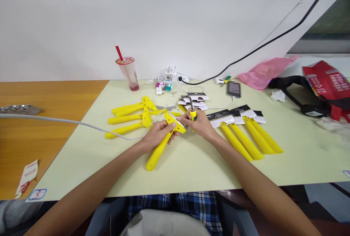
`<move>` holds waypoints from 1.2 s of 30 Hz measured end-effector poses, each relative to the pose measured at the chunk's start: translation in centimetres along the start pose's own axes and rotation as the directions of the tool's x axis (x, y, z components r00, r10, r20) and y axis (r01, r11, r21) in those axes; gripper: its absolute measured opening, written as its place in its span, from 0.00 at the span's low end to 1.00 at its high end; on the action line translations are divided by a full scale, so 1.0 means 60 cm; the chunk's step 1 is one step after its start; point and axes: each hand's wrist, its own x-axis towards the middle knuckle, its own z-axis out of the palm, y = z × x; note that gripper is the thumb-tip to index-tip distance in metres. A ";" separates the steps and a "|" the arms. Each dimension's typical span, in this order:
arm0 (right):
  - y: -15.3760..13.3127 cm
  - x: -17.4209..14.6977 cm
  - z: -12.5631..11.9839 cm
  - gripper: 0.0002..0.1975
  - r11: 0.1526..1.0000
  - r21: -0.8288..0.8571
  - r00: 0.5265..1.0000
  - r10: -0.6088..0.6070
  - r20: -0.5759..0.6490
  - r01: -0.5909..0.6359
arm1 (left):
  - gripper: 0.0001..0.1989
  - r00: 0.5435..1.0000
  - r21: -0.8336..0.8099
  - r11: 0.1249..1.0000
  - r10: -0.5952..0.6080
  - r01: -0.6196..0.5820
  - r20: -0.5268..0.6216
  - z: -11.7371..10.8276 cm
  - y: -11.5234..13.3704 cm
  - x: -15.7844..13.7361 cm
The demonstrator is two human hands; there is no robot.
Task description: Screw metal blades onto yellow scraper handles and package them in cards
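Note:
My left hand point(158, 133) is closed around the head of a yellow scraper point(159, 151), whose handle points toward me. A metal blade point(181, 122) shows at the scraper's head. My right hand point(199, 122) grips a screwdriver point(193, 115) with a yellow and dark handle, its metal shaft pointing up and away. The right fingertips are at the blade; whether they pinch it I cannot tell. Several yellow scraper handles point(127, 119) lie to the left. On the right lie several scrapers point(237, 141) with black-and-white sleeves point(220, 117) over their heads.
Behind my hands are loose black-and-white sleeves point(195, 99) and a power strip point(171, 75). A cup with a red straw point(129, 73) stands at the back left. A grey cable point(82, 122) crosses from the left. A phone-like device point(233, 89) and a pink bag point(264, 72) lie right.

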 end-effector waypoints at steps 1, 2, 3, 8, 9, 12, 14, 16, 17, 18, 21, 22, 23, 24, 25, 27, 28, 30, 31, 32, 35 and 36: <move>0.000 0.000 0.000 0.34 1.000 0.014 1.000 0.003 0.004 -0.003 | 0.30 1.000 0.002 1.000 -0.001 0.001 -0.002 0.000 0.000 0.000; 0.000 -0.001 0.001 0.34 1.000 0.021 1.000 0.002 0.005 -0.002 | 0.30 1.000 0.005 1.000 -0.003 0.003 -0.004 0.000 0.000 0.000; 0.000 -0.001 0.002 0.34 1.000 0.022 1.000 -0.003 0.006 0.003 | 0.30 1.000 0.009 1.000 -0.004 0.004 -0.004 0.000 0.000 0.000; -0.003 -0.003 0.005 0.34 0.999 0.035 1.000 -0.020 0.013 0.020 | 0.28 1.000 0.024 1.000 -0.009 0.009 0.004 -0.002 -0.001 0.002; -0.003 -0.003 0.005 0.34 0.999 0.034 1.000 -0.022 0.011 0.021 | 0.28 1.000 0.024 1.000 -0.007 0.007 0.005 -0.003 -0.002 0.002; -0.003 -0.002 0.005 0.32 0.999 0.017 0.999 -0.033 -0.002 0.033 | 0.27 1.000 0.026 1.000 -0.005 0.005 0.011 -0.003 -0.003 0.003; -0.003 -0.003 0.005 0.31 0.999 0.011 0.999 -0.041 -0.008 0.041 | 0.26 1.000 0.030 1.000 -0.008 0.008 0.013 -0.002 -0.002 0.002; -0.003 -0.004 0.006 0.31 0.999 0.018 0.999 -0.045 -0.011 0.045 | 0.25 1.000 0.030 0.999 -0.012 0.011 0.013 0.000 -0.001 0.001; -0.003 -0.004 0.006 0.31 0.999 0.022 0.999 -0.046 -0.014 0.047 | 0.25 1.000 0.031 0.999 -0.012 0.012 0.014 0.000 0.000 0.000; -0.003 -0.004 0.006 0.31 0.999 0.025 0.999 -0.047 -0.018 0.048 | 0.25 1.000 0.032 0.999 -0.013 0.012 0.016 0.001 0.000 0.000; -0.002 -0.004 0.006 0.32 0.998 0.042 0.998 -0.052 -0.020 0.053 | 0.24 1.000 0.033 0.999 -0.016 0.015 0.024 0.000 0.001 0.000; -0.001 -0.003 0.006 0.33 0.998 0.045 0.998 -0.053 -0.016 0.054 | 0.24 1.000 0.031 0.999 -0.016 0.015 0.027 0.000 0.000 0.000; -0.001 -0.003 0.006 0.33 0.997 0.048 0.998 -0.054 -0.012 0.055 | 0.24 0.999 0.029 0.999 -0.015 0.014 0.029 -0.001 -0.001 0.000; 0.000 -0.002 0.006 0.33 0.997 0.049 0.998 -0.055 -0.008 0.055 | 0.24 0.999 0.027 1.000 -0.014 0.013 0.031 -0.001 -0.001 0.001; -0.001 -0.002 0.005 0.32 0.997 0.051 0.999 -0.054 -0.004 0.054 | 0.24 0.999 0.025 1.000 -0.011 0.011 0.034 -0.001 -0.002 0.001; -0.002 -0.002 0.005 0.32 0.997 0.060 0.999 -0.050 0.004 0.049 | 0.25 0.999 0.017 1.000 -0.004 0.003 0.041 -0.002 -0.004 0.001; -0.003 -0.003 0.005 0.32 0.996 0.070 0.999 -0.048 0.009 0.047 | 0.25 0.999 0.013 1.000 0.000 0.000 0.045 -0.003 -0.005 0.001; -0.003 -0.003 0.005 0.32 0.994 0.095 0.999 -0.047 0.018 0.045 | 0.26 0.999 0.008 1.000 0.006 -0.006 0.050 -0.003 -0.007 0.000; -0.003 -0.004 0.005 0.32 0.994 0.105 0.999 -0.047 0.021 0.045 | 0.26 0.999 0.008 1.000 0.006 -0.007 0.051 -0.004 -0.007 0.000; -0.003 -0.004 0.005 0.32 0.993 0.111 0.999 -0.047 0.024 0.044 | 0.26 0.999 0.008 1.000 0.005 -0.006 0.051 -0.005 -0.008 0.001; 0.000 -0.004 0.005 0.32 0.994 0.103 0.999 -0.041 0.033 0.037 | 0.26 0.998 0.014 1.000 0.000 0.000 0.055 -0.006 -0.009 0.001; 0.001 -0.003 0.004 0.32 0.995 0.092 0.999 -0.038 0.038 0.034 | 0.26 0.998 0.014 1.000 -0.001 0.000 0.057 -0.006 -0.009 0.002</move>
